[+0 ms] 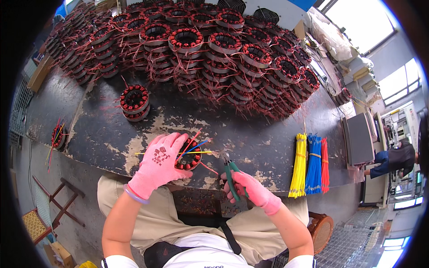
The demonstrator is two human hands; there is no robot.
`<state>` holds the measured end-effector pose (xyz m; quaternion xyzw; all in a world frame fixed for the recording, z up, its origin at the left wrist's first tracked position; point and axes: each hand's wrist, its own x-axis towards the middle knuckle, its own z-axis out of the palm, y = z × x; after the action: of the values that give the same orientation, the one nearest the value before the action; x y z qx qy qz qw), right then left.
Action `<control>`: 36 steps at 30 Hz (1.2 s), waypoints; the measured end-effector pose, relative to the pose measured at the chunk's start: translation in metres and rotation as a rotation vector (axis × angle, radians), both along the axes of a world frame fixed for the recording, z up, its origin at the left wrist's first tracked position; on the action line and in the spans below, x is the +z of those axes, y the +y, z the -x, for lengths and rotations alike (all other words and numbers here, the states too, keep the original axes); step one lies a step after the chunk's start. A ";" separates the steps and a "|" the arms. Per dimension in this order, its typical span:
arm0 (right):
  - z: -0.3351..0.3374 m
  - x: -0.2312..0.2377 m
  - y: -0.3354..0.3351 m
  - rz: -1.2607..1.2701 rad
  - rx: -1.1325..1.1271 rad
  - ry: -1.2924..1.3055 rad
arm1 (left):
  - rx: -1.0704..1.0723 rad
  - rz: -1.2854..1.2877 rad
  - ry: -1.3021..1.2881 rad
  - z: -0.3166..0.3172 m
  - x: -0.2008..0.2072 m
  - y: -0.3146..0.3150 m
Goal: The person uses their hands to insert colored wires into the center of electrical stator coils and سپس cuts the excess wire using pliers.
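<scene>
My left hand (157, 163), in a pink knitted glove, is closed on the near-left side of a motor stator (195, 160) with red coils, at the table's front edge. Yellow, blue and red wires (196, 148) stick out across its top, partly hidden by my fingers. To its right, my gloved right hand (257, 192) grips cutting pliers (229, 177) by their green handles. The jaws point up and away from me, near the end of the yellow wire. Whether they touch any wire is too small to tell.
Tall stacks of stators (185, 40) fill the table's back. Two stacked stators (134, 98) stand mid-left; one with coloured wires (58, 136) lies at the left edge. Bundles of yellow (298, 166), blue (313, 165) and red wires (325, 165) lie right. A person (395, 160) is far right.
</scene>
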<state>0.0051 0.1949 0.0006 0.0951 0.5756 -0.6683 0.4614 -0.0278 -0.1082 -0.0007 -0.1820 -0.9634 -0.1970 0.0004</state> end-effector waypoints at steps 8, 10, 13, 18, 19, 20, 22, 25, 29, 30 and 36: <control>-0.017 0.007 0.009 0.210 0.020 -0.136 | 0.280 0.216 0.030 -0.015 -0.007 0.024; -0.016 0.005 0.003 0.168 0.030 -0.146 | 0.281 0.205 0.036 -0.014 -0.007 0.026; -0.011 0.004 -0.002 0.144 0.041 -0.143 | 0.284 0.188 0.019 -0.013 -0.003 0.027; 0.001 -0.001 -0.007 0.092 0.067 -0.135 | 0.289 0.169 0.009 -0.013 -0.001 0.027; 0.003 -0.001 -0.008 0.104 0.070 -0.119 | 0.288 0.169 0.011 -0.014 -0.002 0.027; 0.004 -0.001 -0.009 0.117 0.073 -0.103 | 0.287 0.170 0.013 -0.014 -0.003 0.026; 0.006 -0.001 -0.009 0.122 0.070 -0.081 | 0.285 0.167 0.008 -0.014 -0.003 0.026; 0.007 -0.002 -0.010 0.109 0.064 -0.069 | 0.287 0.172 -0.012 -0.014 -0.001 0.027; 0.008 -0.004 -0.012 0.053 0.064 -0.048 | 0.293 0.174 -0.034 -0.014 0.000 0.027; 0.008 -0.004 -0.012 0.032 0.062 -0.037 | 0.292 0.172 -0.040 -0.014 0.000 0.027; 0.003 0.007 -0.018 -0.054 0.037 0.098 | 0.294 0.173 -0.031 -0.014 0.001 0.027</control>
<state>0.0024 0.1772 0.0078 0.0639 0.6170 -0.6479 0.4422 -0.0143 -0.0815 -0.0002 -0.0356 -0.9928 -0.1141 -0.0013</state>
